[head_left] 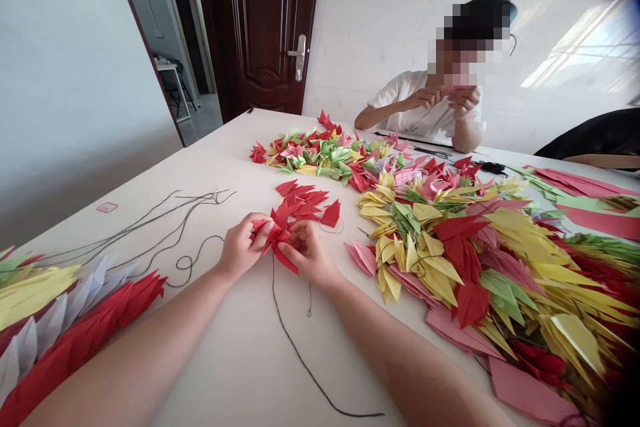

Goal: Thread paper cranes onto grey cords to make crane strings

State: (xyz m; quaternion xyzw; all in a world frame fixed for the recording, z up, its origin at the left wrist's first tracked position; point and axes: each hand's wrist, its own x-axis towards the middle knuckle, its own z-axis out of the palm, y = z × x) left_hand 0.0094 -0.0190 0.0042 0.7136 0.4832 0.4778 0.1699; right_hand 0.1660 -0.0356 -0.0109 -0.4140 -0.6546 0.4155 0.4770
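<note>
Both my hands meet over the white table (220, 347), pinching a cluster of folded red paper pieces (278, 232) between them. My left hand (245, 243) grips its left side, fingers closed. On the right side, my right hand (309, 255) presses thumb and fingers against the same paper. A black cord (290, 340) hangs from the cluster and runs toward the table's near edge. Below my right hand a short thread with a small loop or needle-like end (309, 307) shows. Just beyond lie more folded red pieces (305, 200); whether they join the held cluster I cannot tell.
A large pile of folded yellow, green, pink and red paper (425, 260) covers the right side. Another mixed heap (320, 157) lies farther back. Strung paper strands (95, 320) and loose black cords (190, 213) are at left. Across the table sits a person (420, 103) holding pink paper.
</note>
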